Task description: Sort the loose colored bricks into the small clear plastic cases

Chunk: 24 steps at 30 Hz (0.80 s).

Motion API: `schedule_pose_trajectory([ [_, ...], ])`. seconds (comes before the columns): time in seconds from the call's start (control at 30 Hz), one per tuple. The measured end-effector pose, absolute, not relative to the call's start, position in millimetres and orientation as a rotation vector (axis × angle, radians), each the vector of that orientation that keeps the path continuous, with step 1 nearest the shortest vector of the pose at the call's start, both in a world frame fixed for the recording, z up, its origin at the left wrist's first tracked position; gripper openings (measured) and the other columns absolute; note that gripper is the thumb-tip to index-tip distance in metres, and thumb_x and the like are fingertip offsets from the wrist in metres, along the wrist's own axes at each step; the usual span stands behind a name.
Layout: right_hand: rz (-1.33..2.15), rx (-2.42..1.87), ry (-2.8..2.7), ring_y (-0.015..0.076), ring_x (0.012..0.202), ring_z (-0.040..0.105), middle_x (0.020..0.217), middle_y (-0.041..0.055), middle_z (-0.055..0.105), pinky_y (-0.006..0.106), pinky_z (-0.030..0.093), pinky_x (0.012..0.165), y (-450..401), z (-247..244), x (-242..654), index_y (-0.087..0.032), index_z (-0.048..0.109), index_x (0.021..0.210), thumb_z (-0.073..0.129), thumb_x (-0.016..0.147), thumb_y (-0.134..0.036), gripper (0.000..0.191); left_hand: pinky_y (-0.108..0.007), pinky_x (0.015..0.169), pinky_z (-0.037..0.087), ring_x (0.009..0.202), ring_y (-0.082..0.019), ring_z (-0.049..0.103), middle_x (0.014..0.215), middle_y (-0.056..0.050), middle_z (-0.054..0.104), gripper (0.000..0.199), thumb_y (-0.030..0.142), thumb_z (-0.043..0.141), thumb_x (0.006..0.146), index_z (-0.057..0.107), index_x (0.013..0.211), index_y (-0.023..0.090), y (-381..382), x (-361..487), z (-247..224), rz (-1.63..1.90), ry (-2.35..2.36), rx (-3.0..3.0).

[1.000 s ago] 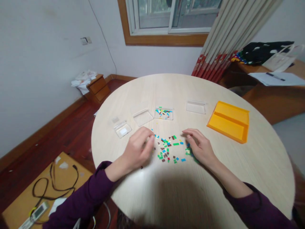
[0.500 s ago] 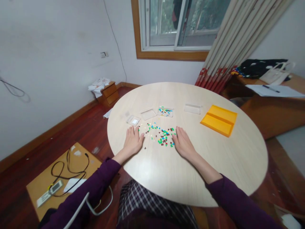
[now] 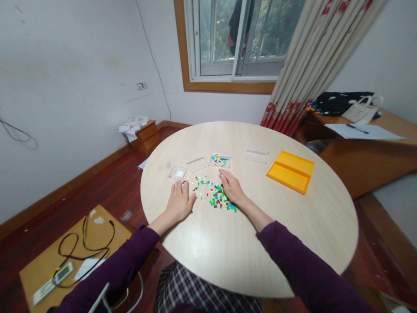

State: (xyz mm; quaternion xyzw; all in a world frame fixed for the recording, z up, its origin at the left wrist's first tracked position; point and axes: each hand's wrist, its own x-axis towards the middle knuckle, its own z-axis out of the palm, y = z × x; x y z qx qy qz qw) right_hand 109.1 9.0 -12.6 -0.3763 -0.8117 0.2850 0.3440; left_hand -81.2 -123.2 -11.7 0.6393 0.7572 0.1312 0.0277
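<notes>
Small coloured bricks (image 3: 215, 202) in green, brown, blue, white and red lie scattered on the pale round table (image 3: 208, 256), between my two hands. At the left edge of the scatter, my left hand (image 3: 178, 203) rests palm down with its fingers stretched out. My right hand (image 3: 230, 186) lies at the right side of the bricks, fingers extended and pointing toward the clear box (image 3: 220, 161) that holds more small bricks. Some bricks touch the right hand or are partly hidden by it. Neither hand grips anything.
Beyond the bricks stand a small clear case (image 3: 177, 173) with a white piece inside, a shallow clear tray (image 3: 197, 164) and another clear box (image 3: 256, 156). A yellow two-section tray (image 3: 291, 171) lies at the right. A cardboard box (image 3: 42, 265) with cables is at lower left.
My right hand has moved left and forward over the right side of the bricks, pushing some together. My left hand stays beside them. The camera view has shifted slightly.
</notes>
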Motion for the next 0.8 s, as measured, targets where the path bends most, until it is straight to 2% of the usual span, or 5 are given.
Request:
schedule_pose_trajectory([
  [0.2,0.807,-0.815,-2.34,0.0224,0.129,0.047,0.135,0.0154,0.055,0.043,0.03,0.113,45,-5,86,-0.01,0.056,0.128,0.027,0.095,-0.033,0.049,-0.058,0.112,0.019,0.142,-0.036,0.019,0.149,-0.03,0.026,0.064,0.044,0.029,0.095,0.028,0.142,0.001,-115,-69,-9,0.434,2.261,1.975],
  [0.4,0.883,-0.577,-2.479,0.0233,0.123,0.053,0.126,0.014,0.062,0.045,0.033,0.11,43,1,86,-0.014,0.063,0.117,0.03,0.096,-0.033,0.043,-0.058,0.113,0.019,0.143,-0.032,0.018,0.151,-0.026,0.025,0.061,0.044,0.029,0.095,0.03,0.142,0.007,-102,-52,-3,0.484,2.111,1.979],
  [0.6,1.071,-0.632,-2.289,0.0223,0.117,0.058,0.124,0.0126,0.064,0.043,0.041,0.104,47,1,95,-0.013,0.065,0.117,0.03,0.095,-0.036,0.047,-0.046,0.111,0.032,0.132,-0.023,0.042,0.139,-0.018,0.045,0.046,0.039,0.027,0.096,0.044,0.131,0.014,-90,-59,5,0.852,1.933,1.958],
  [0.7,1.145,-0.712,-2.183,0.0221,0.116,0.058,0.123,0.0129,0.064,0.044,0.042,0.104,55,-3,95,-0.012,0.066,0.115,0.031,0.094,-0.034,0.046,-0.046,0.111,0.032,0.128,-0.024,0.045,0.133,-0.019,0.05,0.047,0.042,0.027,0.096,0.049,0.124,0.012,-78,-76,4,0.995,2.008,1.877],
  [0.8,1.213,-0.73,-2.147,0.0223,0.117,0.058,0.124,0.0124,0.064,0.045,0.039,0.106,59,-4,95,-0.013,0.066,0.114,0.033,0.094,-0.034,0.044,-0.044,0.11,0.034,0.126,-0.023,0.046,0.131,-0.018,0.052,0.049,0.044,0.025,0.096,0.049,0.124,0.013,-70,-87,-1,0.955,1.962,1.87],
])
